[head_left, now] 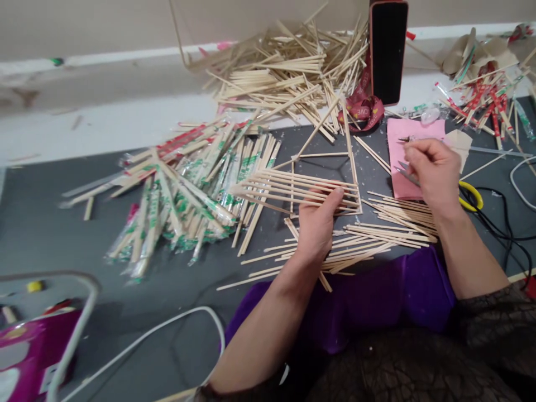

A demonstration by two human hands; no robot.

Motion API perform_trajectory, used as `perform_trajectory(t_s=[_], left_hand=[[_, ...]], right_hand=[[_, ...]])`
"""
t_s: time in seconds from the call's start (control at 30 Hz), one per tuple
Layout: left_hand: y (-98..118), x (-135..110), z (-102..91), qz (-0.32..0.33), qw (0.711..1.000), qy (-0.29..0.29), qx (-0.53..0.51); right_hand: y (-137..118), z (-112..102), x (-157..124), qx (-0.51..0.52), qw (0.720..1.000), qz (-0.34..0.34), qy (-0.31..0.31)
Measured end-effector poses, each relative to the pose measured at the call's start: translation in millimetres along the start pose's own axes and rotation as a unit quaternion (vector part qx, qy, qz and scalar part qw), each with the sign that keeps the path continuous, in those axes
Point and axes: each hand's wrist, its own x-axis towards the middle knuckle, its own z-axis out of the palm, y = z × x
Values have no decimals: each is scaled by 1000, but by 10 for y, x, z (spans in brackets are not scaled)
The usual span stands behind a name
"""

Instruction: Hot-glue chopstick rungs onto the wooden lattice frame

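Note:
A frame of thin wooden sticks [318, 178], with several sticks laid side by side across it, lies on the dark grey table [50, 234]. My left hand [319, 223] grips its near edge, thumb on top of the slats. My right hand [433, 173] is closed round a pair of metal cutters [405, 174] with yellow handles [471, 195], held over a pink sheet [408, 145]. Loose bare sticks [377, 234] lie in a row between the two hands.
A heap of wrapped chopsticks [184, 190] lies to the left, a pile of bare ones [285, 72] at the back. A black upright box [388, 50] stands behind. Red wrappers [486, 95] are far right. White cable [138, 340] and black cables [502, 223] cross the table.

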Motion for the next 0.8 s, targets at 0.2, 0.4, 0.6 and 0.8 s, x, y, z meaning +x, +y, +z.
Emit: perform_trajectory(t_s=[0.2, 0.4, 0.6, 0.8], left_hand=[[5, -15, -29, -3, 1000, 3, 9], [107, -47, -79, -19, 1000, 5, -7], [227, -210, -181, -41, 998, -1, 46], [412, -626, -414, -69, 987, -4, 147]], right_hand=[[-31, -212, 106, 70, 995, 7, 68], [-91, -75, -23, 54, 996, 43, -48], [-115, 52, -162, -2, 985, 73, -153], [-66, 94, -205, -20, 983, 33, -178]])
